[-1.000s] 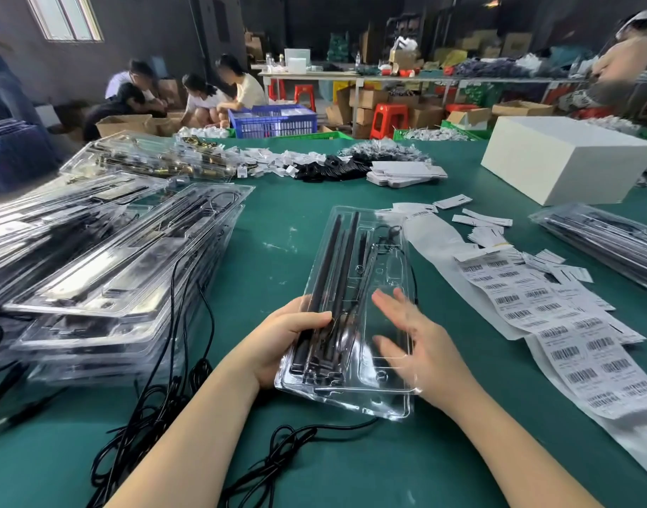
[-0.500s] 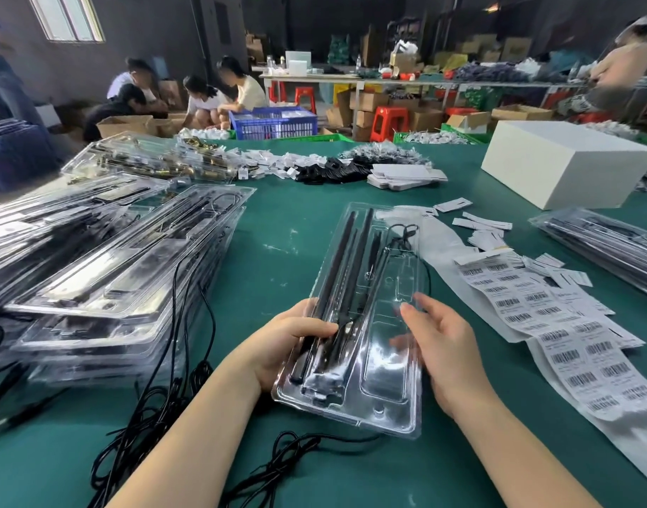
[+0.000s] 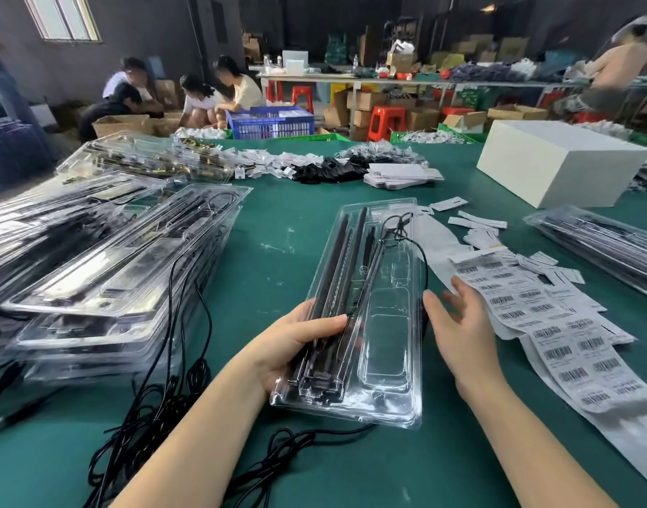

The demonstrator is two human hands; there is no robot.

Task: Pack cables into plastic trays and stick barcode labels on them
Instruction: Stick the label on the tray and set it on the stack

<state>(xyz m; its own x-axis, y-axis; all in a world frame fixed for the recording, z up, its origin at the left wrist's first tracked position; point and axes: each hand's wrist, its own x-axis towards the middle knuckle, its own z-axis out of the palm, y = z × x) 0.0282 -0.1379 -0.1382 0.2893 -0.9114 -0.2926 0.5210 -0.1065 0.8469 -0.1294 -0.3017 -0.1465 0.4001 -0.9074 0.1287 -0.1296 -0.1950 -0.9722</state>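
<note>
While the clear plastic tray (image 3: 384,324) lies lengthwise at the centre of the frame on the green table (image 3: 278,232), the left hand (image 3: 296,346) grasps its near left edge, thumb curled over the top of the black rods (image 3: 336,273) that fill the tray's left channel. A thin black cable (image 3: 406,236) loops in the tray's far right part and trails along its right edge. The right hand (image 3: 461,324) is released, fingers straight and spread, just beside the tray's right edge; whether the fingertips touch it cannot be told. To the right of that hand, in the lower right of the frame, a long sheet of barcode labels (image 3: 556,331) spreads over the table, with loose white slips (image 3: 476,229) scattered beyond it. A bundle of black cables (image 3: 160,408) sprawls at the lower left, running up over a stack of packed trays (image 3: 113,273) that fills the left side of the frame. More packed trays (image 3: 600,243) lie at the right edge. In the upper right sits a white box (image 3: 556,166), and near the top centre lie flat white cards (image 3: 402,174) beside a heap of small black parts (image 3: 325,170). Beyond the table, in the upper left, several people (image 3: 190,97) crouch around cardboard boxes and a blue crate (image 3: 270,122).
</note>
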